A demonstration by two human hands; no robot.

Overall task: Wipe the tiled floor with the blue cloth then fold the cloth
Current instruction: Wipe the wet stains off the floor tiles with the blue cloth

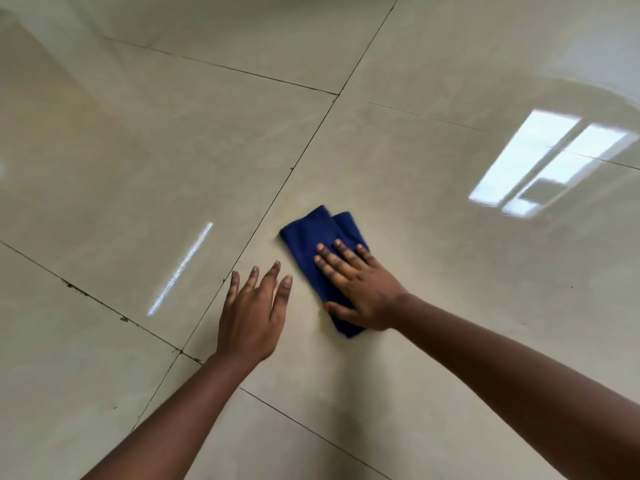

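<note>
A dark blue cloth (313, 233), folded into a narrow strip, lies on the glossy beige tiled floor (433, 271) near the middle of the view. My right hand (356, 285) rests flat on the near half of the cloth, fingers spread, thumb against its near end, hiding that part. To the left, my left hand (254, 313) is over the bare tile with fingers apart, holding nothing and not touching the cloth.
Dark grout lines (263, 216) cross the floor, one running just left of the cloth. Dirt specks sit in the grout (74, 286) at the left. A bright window reflection (550, 164) shines at the right.
</note>
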